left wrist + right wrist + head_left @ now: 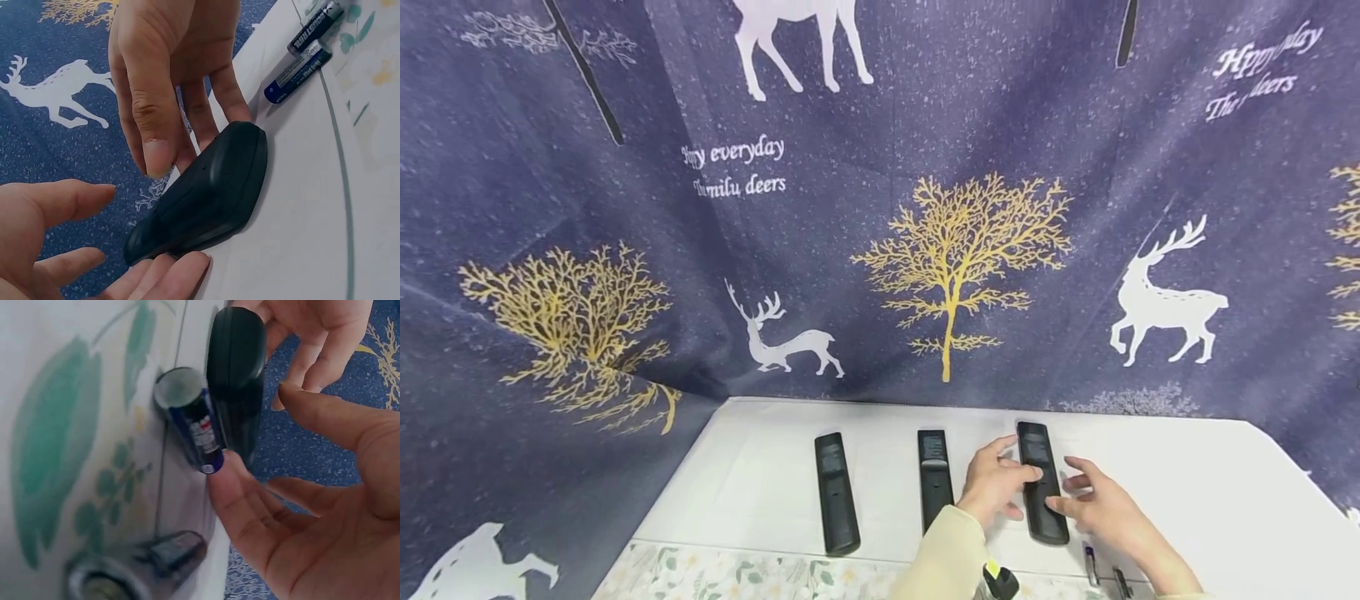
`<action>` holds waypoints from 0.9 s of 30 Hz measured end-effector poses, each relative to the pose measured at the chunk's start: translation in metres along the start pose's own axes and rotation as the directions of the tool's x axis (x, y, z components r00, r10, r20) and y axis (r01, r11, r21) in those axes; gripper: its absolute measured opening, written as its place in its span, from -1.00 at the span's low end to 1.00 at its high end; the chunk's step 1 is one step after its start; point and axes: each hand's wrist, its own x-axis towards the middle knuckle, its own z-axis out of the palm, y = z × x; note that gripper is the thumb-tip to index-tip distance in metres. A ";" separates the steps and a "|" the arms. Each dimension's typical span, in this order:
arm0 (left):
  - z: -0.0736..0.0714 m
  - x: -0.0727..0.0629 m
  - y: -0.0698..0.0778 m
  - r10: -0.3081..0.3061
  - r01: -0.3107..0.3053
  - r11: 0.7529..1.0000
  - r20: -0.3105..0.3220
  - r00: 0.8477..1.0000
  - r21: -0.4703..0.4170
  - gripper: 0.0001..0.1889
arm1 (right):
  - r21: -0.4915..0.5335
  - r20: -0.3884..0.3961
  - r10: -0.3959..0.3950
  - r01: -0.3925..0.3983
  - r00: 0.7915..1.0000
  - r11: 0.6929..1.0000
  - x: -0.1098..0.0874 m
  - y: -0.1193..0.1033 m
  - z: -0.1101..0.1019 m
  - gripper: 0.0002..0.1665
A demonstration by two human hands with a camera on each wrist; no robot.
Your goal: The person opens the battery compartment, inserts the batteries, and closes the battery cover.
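A black remote control [1039,450] lies lengthwise on the white tabletop between the two hands, a label near its far end. My left hand [995,481] is at its left side, the thumb reaching over it. In the left wrist view, the fingertips [187,270] of that hand are along the remote's edge. My right hand [1105,504] is at the right side, fingers loosely bent and thumb tip by the remote's right edge. In the right wrist view, its thumb and fingers [234,484] are spread apart. Neither hand is curled round the remote.
Two batteries, one purple-ended [1091,565] and one darker [1122,583], lie by the right forearm. A second black remote [934,492] is partly behind the left sleeve; a third [837,496] lies further left. A floral cloth [722,575] runs along the front; a deer-patterned curtain [820,250] hangs behind.
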 end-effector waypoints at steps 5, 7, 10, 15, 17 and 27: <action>0.002 -0.001 -0.006 0.011 -0.011 1.000 -0.003 1.000 -0.006 -0.34 | 0.003 -0.003 -0.010 0.010 1.000 1.000 -0.001 0.003 0.004 0.02; 0.003 -0.001 -0.006 0.019 -0.019 1.000 -0.007 1.000 -0.012 -0.35 | -0.005 -0.011 -0.022 0.022 1.000 1.000 0.000 0.003 0.004 0.02; 0.004 0.001 -0.007 0.021 -0.021 1.000 -0.006 1.000 -0.020 -0.36 | -0.005 -0.023 -0.039 0.039 0.999 0.999 -0.001 0.003 0.004 0.01; 0.006 0.002 -0.010 0.020 -0.019 1.000 -0.015 1.000 0.017 -0.38 | 0.012 -0.004 -0.054 0.054 0.999 0.998 -0.001 0.004 0.003 0.02; 0.006 0.002 -0.012 0.035 -0.035 0.998 -0.013 0.999 0.055 -0.40 | 0.032 0.008 -0.058 0.058 0.998 0.998 -0.002 0.004 0.003 0.01; 0.005 0.005 -0.017 0.073 -0.072 0.996 0.013 0.997 -0.045 -0.41 | -0.011 -0.010 -0.156 0.156 0.988 0.988 -0.006 0.002 0.005 -0.15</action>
